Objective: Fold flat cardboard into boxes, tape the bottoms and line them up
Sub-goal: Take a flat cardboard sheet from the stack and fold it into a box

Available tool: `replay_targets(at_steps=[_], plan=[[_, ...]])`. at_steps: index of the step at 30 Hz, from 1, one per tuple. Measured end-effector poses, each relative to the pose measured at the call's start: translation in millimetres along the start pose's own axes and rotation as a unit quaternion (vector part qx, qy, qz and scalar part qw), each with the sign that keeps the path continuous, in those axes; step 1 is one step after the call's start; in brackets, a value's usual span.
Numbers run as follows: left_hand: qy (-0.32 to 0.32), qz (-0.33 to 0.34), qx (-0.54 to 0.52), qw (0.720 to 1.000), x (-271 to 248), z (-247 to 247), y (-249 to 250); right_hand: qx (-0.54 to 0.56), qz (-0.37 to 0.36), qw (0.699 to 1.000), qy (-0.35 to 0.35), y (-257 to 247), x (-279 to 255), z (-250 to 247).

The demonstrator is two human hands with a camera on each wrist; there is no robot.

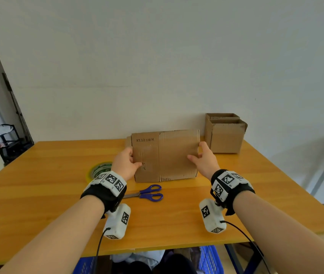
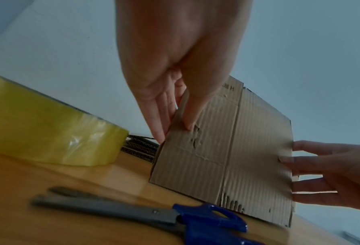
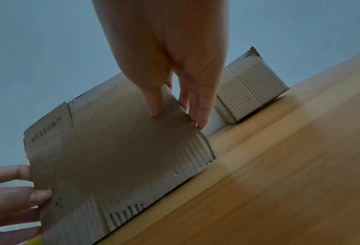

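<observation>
A flat folded cardboard blank (image 1: 165, 155) printed "XT.12" stands on its lower edge on the wooden table (image 1: 38, 190). My left hand (image 1: 126, 162) pinches its left edge, thumb in front and fingers behind; the same cardboard blank (image 2: 227, 155) and left hand (image 2: 175, 92) show in the left wrist view. My right hand (image 1: 202, 159) pinches the right edge the same way, and the right wrist view shows the right hand (image 3: 175, 79) on the cardboard blank (image 3: 116, 149). Two folded boxes (image 1: 225, 133) stand at the back right, one behind the other.
Blue-handled scissors (image 1: 147, 193) lie just in front of the blank. A roll of yellowish tape (image 1: 97, 170) lies left of my left wrist. More flat cardboard (image 2: 141, 147) lies behind the blank. A blue crate (image 1: 208, 260) sits under the table's near edge.
</observation>
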State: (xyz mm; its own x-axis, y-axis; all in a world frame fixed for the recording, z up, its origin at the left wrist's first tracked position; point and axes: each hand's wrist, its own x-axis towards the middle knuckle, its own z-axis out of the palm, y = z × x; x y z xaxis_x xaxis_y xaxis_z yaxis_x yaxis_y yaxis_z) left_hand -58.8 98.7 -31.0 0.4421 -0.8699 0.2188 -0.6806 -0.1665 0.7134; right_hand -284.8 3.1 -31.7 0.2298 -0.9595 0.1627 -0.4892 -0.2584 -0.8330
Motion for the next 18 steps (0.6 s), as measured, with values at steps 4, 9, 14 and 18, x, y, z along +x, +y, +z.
replay_targets(at_steps=[4,9,14,18], plan=[[-0.006,-0.008,-0.027,1.0,0.8,2.5,0.4,0.015,0.007,1.0,-0.013,2.9,3.0,1.8],[-0.024,-0.034,-0.088,0.995,-2.3,0.8,6.0,0.054,-0.002,0.997,-0.056,2.2,2.7,1.2],[-0.055,-0.057,-0.173,0.982,-3.2,-2.7,12.6,0.069,-0.006,0.995,-0.079,-1.5,1.4,3.0],[-0.062,-0.065,-0.238,0.967,-6.3,-2.9,17.5,0.077,-0.027,0.992,-0.095,-6.2,-0.4,7.6]])
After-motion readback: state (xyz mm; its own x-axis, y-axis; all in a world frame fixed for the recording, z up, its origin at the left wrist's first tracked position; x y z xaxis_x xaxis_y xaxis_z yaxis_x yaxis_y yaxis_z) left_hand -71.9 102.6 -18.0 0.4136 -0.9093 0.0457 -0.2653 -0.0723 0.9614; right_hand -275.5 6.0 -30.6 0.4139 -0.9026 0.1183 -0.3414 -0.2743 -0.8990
